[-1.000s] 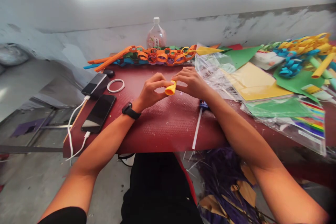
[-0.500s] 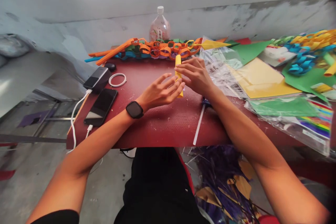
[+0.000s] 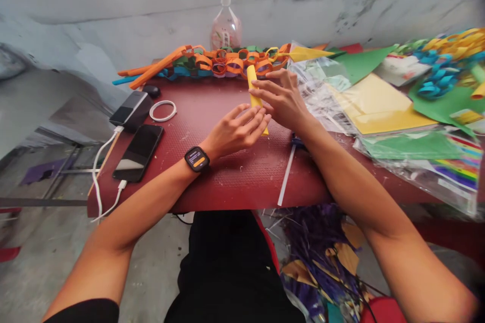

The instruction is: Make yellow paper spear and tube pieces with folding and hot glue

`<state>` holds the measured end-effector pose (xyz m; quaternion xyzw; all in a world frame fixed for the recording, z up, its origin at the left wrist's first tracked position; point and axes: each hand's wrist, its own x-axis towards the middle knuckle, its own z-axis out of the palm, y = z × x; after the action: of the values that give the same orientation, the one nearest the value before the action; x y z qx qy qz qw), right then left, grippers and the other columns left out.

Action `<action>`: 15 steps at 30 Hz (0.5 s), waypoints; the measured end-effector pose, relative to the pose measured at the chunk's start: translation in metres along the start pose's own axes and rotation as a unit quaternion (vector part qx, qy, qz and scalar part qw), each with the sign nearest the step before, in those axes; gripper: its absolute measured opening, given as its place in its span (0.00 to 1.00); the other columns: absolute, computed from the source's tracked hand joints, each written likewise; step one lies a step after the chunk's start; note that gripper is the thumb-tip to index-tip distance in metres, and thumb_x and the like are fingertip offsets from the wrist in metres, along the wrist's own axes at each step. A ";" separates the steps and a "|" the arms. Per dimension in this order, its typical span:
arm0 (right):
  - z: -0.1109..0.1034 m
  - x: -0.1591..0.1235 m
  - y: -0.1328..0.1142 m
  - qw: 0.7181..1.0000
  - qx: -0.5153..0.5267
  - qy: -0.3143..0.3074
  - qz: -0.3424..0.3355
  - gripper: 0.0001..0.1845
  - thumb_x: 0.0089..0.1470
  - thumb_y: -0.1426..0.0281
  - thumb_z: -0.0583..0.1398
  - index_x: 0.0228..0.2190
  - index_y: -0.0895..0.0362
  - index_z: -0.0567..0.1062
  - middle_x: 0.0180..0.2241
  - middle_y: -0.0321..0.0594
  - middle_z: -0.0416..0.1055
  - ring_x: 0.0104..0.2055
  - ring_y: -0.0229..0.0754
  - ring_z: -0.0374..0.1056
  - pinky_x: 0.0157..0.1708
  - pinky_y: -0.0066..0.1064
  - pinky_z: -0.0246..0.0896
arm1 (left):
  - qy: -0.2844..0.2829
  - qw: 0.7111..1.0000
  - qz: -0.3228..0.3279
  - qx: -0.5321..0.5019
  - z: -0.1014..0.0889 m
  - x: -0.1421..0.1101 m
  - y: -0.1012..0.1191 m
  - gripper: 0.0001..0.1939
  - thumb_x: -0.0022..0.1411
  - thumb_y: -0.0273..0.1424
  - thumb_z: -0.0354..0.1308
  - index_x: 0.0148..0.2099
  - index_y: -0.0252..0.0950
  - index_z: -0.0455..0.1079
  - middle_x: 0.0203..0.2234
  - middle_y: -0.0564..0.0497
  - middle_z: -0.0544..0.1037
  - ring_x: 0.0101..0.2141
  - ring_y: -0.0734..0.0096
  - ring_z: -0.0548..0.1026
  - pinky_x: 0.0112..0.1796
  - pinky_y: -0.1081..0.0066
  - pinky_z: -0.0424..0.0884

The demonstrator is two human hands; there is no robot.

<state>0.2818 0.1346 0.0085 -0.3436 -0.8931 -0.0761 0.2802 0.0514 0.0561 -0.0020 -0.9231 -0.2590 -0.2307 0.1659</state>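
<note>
Between my two hands is a yellow paper roll point(image 3: 252, 76), tilted a little, its far end sticking out past the fingers and its near end showing under them. My left hand point(image 3: 242, 130) is closed on the lower part of the roll, palm turned inward; a smartwatch point(image 3: 197, 159) with a lit screen is on that wrist. My right hand point(image 3: 282, 98) grips the roll from the right, with the fingers laid across its upper part. The thumbs are mostly hidden. Just beyond the roll lies an orange paper chain point(image 3: 227, 64).
A plastic bottle point(image 3: 226, 28) stands by the wall. Left on the red table point(image 3: 227, 181) are a phone point(image 3: 139, 153), a charger block point(image 3: 131, 110) and a white cable ring point(image 3: 162, 110). Paper sheets point(image 3: 382, 106) and plastic sleeves lie right. A white strip point(image 3: 287, 175) lies near the front edge.
The view has shifted slightly. The yellow roll now leans more to the left at its far end, still held in both hands. The smartwatch screen has lit up.
</note>
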 end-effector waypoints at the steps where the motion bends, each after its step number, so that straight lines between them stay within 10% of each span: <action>1: 0.000 0.000 0.001 1.000 -0.002 0.001 0.001 0.28 0.71 0.69 0.60 0.69 0.41 0.77 0.66 0.44 0.78 0.73 0.72 0.61 0.69 0.78 0.51 | 0.001 1.000 0.000 0.000 0.001 0.000 0.000 0.26 0.81 0.19 0.52 0.75 0.33 0.71 0.68 0.35 0.80 0.70 0.51 0.78 0.69 0.43 0.75; 15: -0.003 0.000 0.003 0.991 -0.025 0.082 0.104 0.24 0.72 0.67 0.58 0.64 0.51 0.79 0.68 0.56 0.75 0.68 0.78 0.63 0.63 0.81 0.55 | -0.008 0.998 0.003 0.069 0.005 0.004 -0.007 0.21 0.84 0.20 0.47 0.68 0.25 0.76 0.61 0.35 0.86 0.63 0.55 0.84 0.65 0.53 0.79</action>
<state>0.2850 0.1363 0.0104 -0.4346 -0.8242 -0.0969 0.3498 0.0524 0.0653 -0.0033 -0.9120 -0.2726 -0.2047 0.2279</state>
